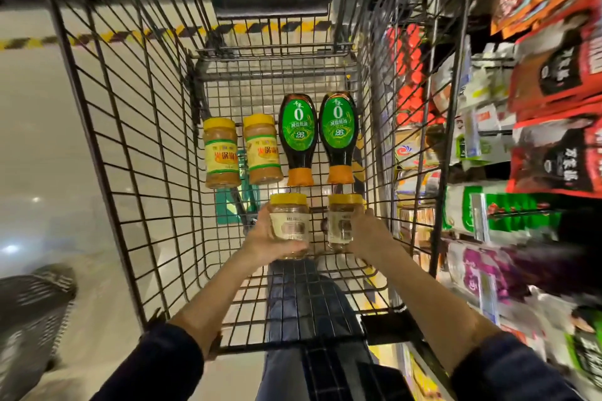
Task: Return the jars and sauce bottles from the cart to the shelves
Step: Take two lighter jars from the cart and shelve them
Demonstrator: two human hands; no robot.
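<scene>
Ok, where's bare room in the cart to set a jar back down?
Bare cart mesh shows nearer than the two brown jars, left of the left hand, and seemingly under the forearms. The far end is crowded: brown jars and sauce bottles lie side by side.
</scene>
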